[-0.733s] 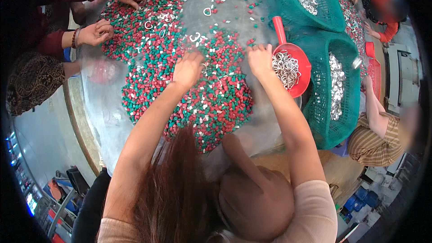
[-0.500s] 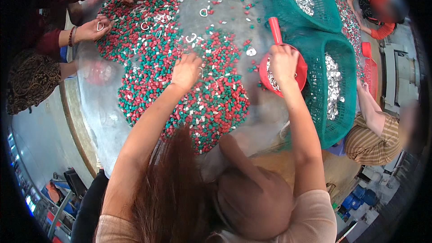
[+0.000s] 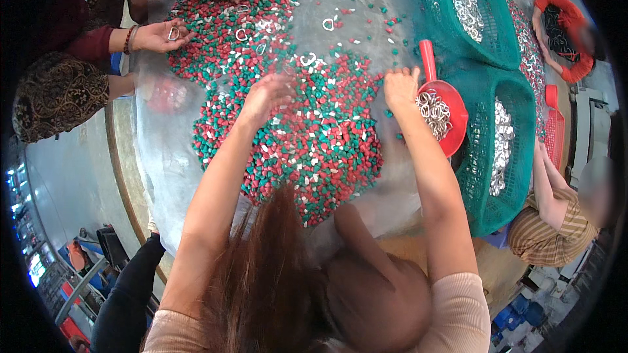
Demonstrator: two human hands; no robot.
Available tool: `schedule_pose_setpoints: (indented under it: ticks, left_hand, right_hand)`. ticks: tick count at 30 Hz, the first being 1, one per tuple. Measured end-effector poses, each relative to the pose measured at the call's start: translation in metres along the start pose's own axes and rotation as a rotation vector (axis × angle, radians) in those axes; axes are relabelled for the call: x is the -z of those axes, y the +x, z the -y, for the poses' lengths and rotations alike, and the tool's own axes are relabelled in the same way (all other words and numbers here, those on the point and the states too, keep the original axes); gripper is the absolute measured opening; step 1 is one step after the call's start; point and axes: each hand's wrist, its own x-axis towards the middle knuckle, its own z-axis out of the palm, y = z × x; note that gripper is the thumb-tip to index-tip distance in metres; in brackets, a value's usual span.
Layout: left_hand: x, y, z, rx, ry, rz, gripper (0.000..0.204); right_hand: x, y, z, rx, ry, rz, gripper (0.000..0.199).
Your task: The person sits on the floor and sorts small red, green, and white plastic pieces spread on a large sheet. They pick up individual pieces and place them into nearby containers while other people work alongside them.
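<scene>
My left hand (image 3: pixel 267 99) hovers over a pile of small red, green and white pieces (image 3: pixel 314 150), its fingers smeared by motion. Nothing can be made out in it. My right hand (image 3: pixel 401 89) is at the pile's right edge, just left of a red scoop (image 3: pixel 460 110), with its fingers curled down. Whatever those fingertips hold, if anything, is hidden. Silvery metal rings (image 3: pixel 433 115) lie in the scoop's bowl, and its handle points away from me. A pale D-shaped ring (image 3: pixel 308 60) rests on the pile beyond my left hand.
Two green mesh baskets (image 3: pixel 483 212) with silvery metal parts stand on the right. Across the table at left, a co-worker's hands (image 3: pixel 157 36) hold a ring and pick at the pile. Other people work at right. A red basket (image 3: pixel 554 137) stands beyond the green ones.
My right hand has left the scoop's bowl and moved left to the table beside it, uncovering the rings. My left hand still moves over the pile. The whole view has shifted slightly.
</scene>
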Motion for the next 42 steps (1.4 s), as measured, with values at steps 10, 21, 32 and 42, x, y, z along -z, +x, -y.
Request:
schedule_pose_setpoints:
  ticks: [10,21,32,42]
  left_hand:
    - [0.000,0.026,-0.007,-0.407,1.067,-0.337,0.021]
    - [0.005,0.030,-0.009,-0.496,1.359,-0.241,0.018]
    - [0.014,0.009,-0.011,-0.390,1.576,-0.176,0.017]
    - [0.014,0.003,-0.013,-0.352,1.425,-0.247,0.025]
  right_hand:
    - [0.092,-0.085,-0.197,-0.570,0.429,-0.326,0.021]
    - [0.047,0.030,-0.057,0.099,0.517,-0.399,0.026]
    - [0.042,0.063,0.116,0.190,0.720,-0.087,0.011]
    - [0.126,0.053,-0.105,-0.341,0.679,-0.941,0.018]
